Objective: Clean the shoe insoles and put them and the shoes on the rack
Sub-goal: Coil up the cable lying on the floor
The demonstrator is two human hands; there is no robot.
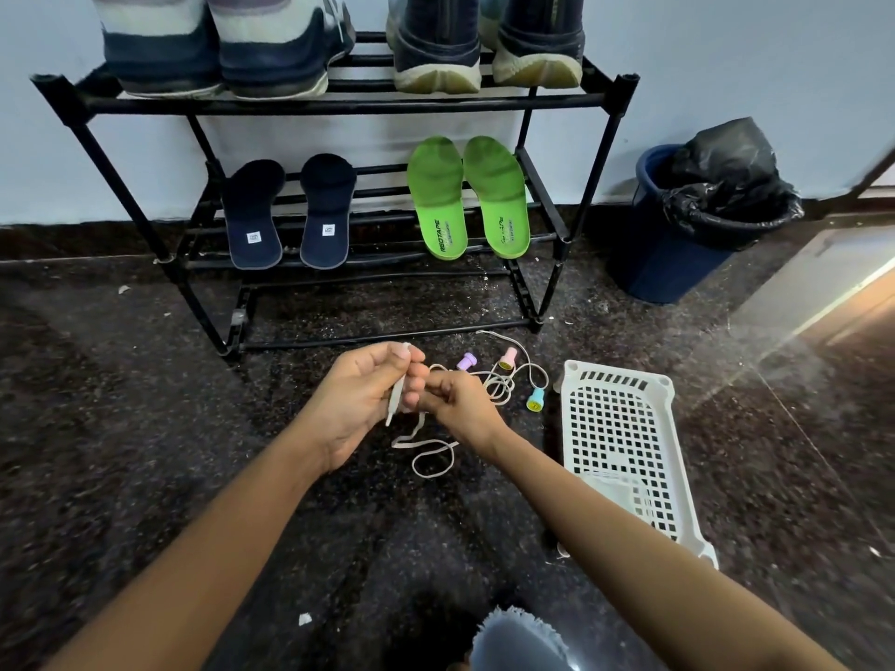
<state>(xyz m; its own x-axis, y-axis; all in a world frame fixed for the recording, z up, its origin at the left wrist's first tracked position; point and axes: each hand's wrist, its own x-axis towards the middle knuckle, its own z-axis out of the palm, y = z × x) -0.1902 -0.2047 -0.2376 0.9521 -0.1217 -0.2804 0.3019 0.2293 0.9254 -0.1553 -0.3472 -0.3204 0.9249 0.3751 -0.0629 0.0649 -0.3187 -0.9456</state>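
Both hands hold one white lace (393, 404). The left hand (361, 404) curls its fingers round it, and the right hand (460, 404) pinches it just beside. More lace lies in loops on the dark floor (145, 380). Two dark blue insoles (252, 220) and two green insoles (438, 201) lean on the middle shelf of the black rack (339, 105). Two pairs of shoes (271, 46) stand on the top shelf. A white basket (615, 371) lies on the floor near a blue bin (663, 263).
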